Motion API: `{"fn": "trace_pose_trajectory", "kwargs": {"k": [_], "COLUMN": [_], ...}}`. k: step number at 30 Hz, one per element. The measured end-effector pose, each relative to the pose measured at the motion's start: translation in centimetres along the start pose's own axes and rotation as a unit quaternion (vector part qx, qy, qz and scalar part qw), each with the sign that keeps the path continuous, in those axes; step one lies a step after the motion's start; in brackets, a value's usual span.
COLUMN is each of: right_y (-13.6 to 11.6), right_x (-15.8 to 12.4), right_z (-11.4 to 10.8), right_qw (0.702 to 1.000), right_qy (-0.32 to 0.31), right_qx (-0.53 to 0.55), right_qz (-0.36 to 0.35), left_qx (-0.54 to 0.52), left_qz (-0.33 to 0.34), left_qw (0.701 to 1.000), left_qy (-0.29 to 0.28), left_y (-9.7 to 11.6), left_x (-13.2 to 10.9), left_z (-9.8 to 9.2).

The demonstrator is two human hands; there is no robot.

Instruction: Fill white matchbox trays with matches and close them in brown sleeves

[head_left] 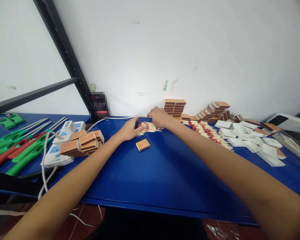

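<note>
A small pile of red-tipped matches (152, 128) lies on the blue table between my two hands. My left hand (129, 129) rests at the pile's left side, its thumb and fingers apart, the thumb touching the matches. At the far side of the pile is my right hand (160, 117), fingers bent and a little apart near the wall; I see nothing held in it, though its palm side is hidden. Just in front of the pile, a closed orange matchbox (142, 145) lies flat by itself.
Stacked matchboxes (175, 108) stand against the wall, with a leaning row (212, 111) further right. More matches (207, 133) and white box trays (250, 136) spread across the right. On the left sit matchboxes (86, 141), a power strip (58, 151) and several green and red lighters (22, 146).
</note>
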State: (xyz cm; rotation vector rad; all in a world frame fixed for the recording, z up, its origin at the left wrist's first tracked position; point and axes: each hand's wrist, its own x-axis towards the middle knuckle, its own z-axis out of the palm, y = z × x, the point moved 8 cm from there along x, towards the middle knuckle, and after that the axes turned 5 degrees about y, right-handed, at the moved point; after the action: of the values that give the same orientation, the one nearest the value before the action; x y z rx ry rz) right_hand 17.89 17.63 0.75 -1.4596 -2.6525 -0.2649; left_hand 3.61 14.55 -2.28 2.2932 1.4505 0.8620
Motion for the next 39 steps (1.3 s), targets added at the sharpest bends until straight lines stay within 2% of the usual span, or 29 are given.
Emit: {"fn": "trace_pose_trajectory", "kwargs": {"k": [5,11,21,25,31,35,39], "right_y": [-0.1,0.4,0.1,0.2,-0.3,-0.6,0.0], "right_x": [1.5,2.2,2.4,2.8,3.6,3.1,-0.4], "right_z": [1.1,1.7,1.5,1.6,2.2,0.9,-1.6], "right_qw": [1.000,0.999,0.999,0.998,0.995,0.995,0.997], "right_qy": [0.000,-0.002,-0.013,-0.035,-0.053,-0.069,-0.040], "right_qx": [-0.016,-0.032,-0.038,-0.031,-0.020,0.000,0.029], "right_qz": [0.007,0.007,0.017,0.047,0.080,0.072,0.051], "left_qx": [-0.009,-0.017,0.040,0.097,0.070,0.061,0.057], "left_qz": [-0.021,-0.023,0.026,0.026,0.021,0.027,0.036], "left_qw": [1.000,1.000,0.999,0.995,0.994,0.993,0.994], "left_qy": [0.006,0.008,0.008,-0.024,-0.086,-0.093,-0.085], "left_y": [-0.7,-0.9,-0.7,-0.8,-0.8,-0.4,0.2], "left_x": [-1.6,-1.8,-2.1,-2.3,-2.5,-2.5,-2.6], "left_z": [-0.7,-0.8,-1.5,-2.3,-2.9,-2.3,-1.7]}}
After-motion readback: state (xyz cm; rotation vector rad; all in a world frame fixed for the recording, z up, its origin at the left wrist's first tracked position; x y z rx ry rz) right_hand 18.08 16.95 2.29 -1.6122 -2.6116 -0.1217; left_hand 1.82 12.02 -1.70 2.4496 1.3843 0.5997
